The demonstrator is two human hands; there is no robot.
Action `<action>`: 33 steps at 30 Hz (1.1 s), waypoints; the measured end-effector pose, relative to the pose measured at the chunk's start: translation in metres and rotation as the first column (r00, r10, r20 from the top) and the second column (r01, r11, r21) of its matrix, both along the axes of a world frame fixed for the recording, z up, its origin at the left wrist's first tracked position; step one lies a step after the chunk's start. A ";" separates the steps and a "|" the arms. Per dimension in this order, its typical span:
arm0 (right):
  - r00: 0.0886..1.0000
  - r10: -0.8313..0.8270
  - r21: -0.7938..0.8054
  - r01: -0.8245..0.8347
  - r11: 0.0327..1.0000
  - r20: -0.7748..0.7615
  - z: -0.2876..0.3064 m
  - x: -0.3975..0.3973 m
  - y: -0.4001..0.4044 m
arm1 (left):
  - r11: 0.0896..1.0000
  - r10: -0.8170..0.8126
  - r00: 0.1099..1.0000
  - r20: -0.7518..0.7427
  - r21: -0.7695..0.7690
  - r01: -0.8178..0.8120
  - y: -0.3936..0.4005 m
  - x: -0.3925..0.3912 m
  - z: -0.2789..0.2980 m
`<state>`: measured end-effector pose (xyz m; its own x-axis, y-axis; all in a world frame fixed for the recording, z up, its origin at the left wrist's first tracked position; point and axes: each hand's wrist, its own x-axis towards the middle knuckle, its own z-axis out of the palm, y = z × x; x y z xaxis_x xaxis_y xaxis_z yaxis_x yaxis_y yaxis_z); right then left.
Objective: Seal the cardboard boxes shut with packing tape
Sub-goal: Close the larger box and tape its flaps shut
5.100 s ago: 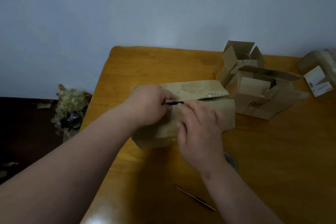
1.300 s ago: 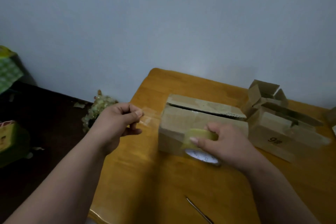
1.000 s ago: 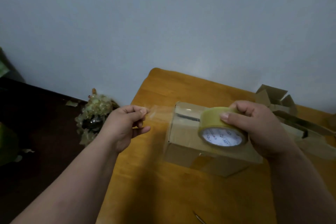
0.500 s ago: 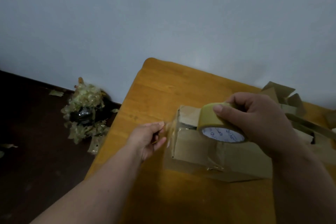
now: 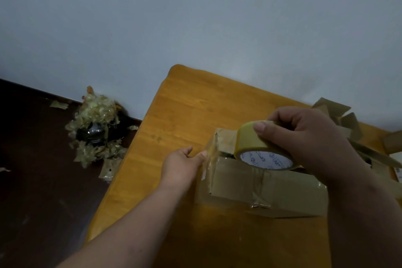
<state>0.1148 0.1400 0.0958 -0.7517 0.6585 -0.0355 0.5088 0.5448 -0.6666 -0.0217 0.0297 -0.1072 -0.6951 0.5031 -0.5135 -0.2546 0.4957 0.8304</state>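
Head view. Stood on a bare orange wooden table [image 5: 187, 111], pushed with its far edge against a plain pale wall [image 5: 195, 17]. Showed a rounded far-left table corner and a left edge dropping straight to dark floor [image 5: 39, 191]. Held a heap of crumpled used tape [image 5: 97, 128] on that floor by the wall, around something dark and shiny, with loose scraps nearby.

Sat near the table's middle: a cardboard box [image 5: 267, 187], flaps down, an older strip of tape running down its near side. Left a wide bare stretch of tabletop between box and far-left corner, and more bare wood along the near left edge. Crowded the right side with open boxes [image 5: 348, 119], flaps up, just behind the right hand.

Gripped a roll of tape [image 5: 258, 148] in the right hand [image 5: 309, 139], fingers curled over the top and thumb across the yellowish band, roll held over the box's top. Pinched the loose clear tape end [image 5: 208, 159] in the left hand [image 5: 182, 165] at the box's left end, between thumb and fingers. Looked stuck down onto that end face, though dim light and glare made it hard to tell.
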 end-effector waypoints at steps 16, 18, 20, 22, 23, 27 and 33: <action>0.999 0.021 0.053 -0.024 0.998 0.045 0.003 0.014 -0.003 | 0.740 -0.629 0.750 -0.204 0.139 0.658 -0.003 0.004 0.048; 0.999 0.024 0.064 -0.027 0.998 0.044 0.002 0.016 -0.003 | 0.808 -0.527 0.803 -0.280 0.127 0.575 0.000 0.008 0.045; 0.999 0.026 0.080 -0.030 0.996 0.048 0.001 0.018 -0.003 | 0.853 -0.425 0.867 -0.260 0.207 0.480 0.001 0.011 0.038; 0.998 0.019 0.090 -0.024 0.996 0.056 -0.001 0.022 0.000 | 0.865 -0.370 0.912 -0.176 0.293 0.408 0.000 0.013 0.031; 0.998 0.010 0.091 -0.016 0.996 0.061 -0.002 0.024 0.001 | 0.867 -0.358 0.922 -0.146 0.315 0.386 0.000 0.013 0.029; 0.993 -0.043 0.106 0.031 0.994 0.109 -0.011 0.034 0.010 | 0.867 -0.345 0.934 -0.089 0.351 0.353 0.001 0.017 0.028; 0.964 -0.088 0.126 0.058 0.990 0.249 -0.034 0.045 0.023 | 0.860 -0.374 0.925 -0.064 0.349 0.372 -0.003 0.017 0.029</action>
